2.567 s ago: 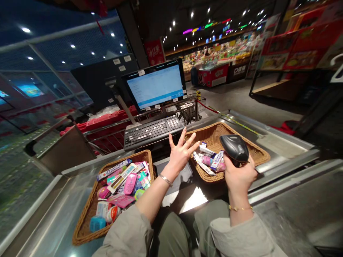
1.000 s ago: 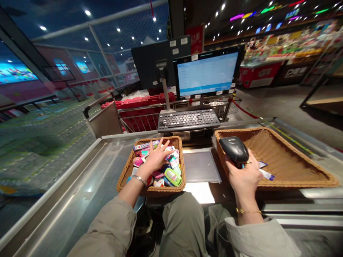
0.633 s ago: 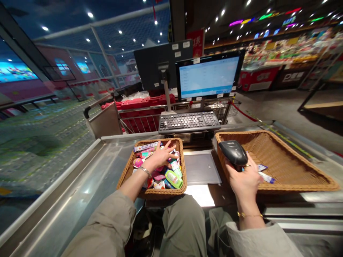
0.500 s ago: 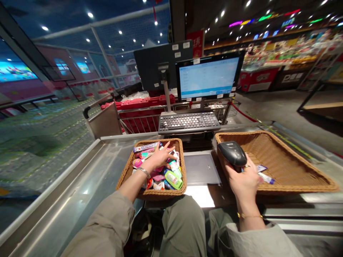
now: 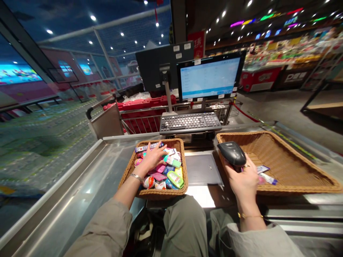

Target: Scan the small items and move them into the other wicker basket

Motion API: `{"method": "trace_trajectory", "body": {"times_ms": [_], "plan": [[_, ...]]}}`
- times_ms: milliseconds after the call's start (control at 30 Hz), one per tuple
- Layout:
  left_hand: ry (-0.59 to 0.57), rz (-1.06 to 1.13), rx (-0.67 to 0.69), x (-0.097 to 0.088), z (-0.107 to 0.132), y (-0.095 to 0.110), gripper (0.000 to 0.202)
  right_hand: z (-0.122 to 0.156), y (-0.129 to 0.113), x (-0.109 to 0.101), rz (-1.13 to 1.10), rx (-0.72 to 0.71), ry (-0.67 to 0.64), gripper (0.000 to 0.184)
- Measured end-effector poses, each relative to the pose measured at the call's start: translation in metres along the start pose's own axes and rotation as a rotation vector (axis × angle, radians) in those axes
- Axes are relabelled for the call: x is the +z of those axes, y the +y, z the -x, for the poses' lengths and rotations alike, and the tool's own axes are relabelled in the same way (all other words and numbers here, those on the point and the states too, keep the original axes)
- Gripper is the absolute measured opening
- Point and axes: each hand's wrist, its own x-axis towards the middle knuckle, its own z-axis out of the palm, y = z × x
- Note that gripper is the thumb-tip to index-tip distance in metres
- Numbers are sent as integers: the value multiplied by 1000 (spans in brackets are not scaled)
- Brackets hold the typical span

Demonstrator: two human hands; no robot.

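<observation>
"Where's my left hand (image 5: pixel 151 160)?"

"Open, fingers spread, resting on small packaged goods (image 5: pixel 171 175) in the left wicker basket (image 5: pixel 160 194)."

"And my right hand (image 5: pixel 242 180)?"

"Clamped around a black barcode scanner (image 5: pixel 232 153), just beside two packets (image 5: pixel 265 176) in the right wicker basket (image 5: pixel 294 189)."

Wicker basket (image 5: pixel 152 193) left of metal plate (image 5: pixel 203 170), second basket (image 5: pixel 294 190) right, keyboard (image 5: pixel 190 123) behind.
</observation>
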Motion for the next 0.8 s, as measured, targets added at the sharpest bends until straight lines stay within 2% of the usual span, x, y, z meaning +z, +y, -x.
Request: {"method": "trace_trajectory", "body": {"times_ms": [267, 533, 800], "plan": [[167, -72, -125, -10, 11, 1, 25, 1, 0, 1, 22, -10, 0, 54], [381, -80, -225, -10, 1, 25, 21, 1, 0, 3, 14, -90, -34, 45], [474, -76, -234, -7, -10, 47, 23, 3, -11, -1, 47, -124, -85, 49]]}}
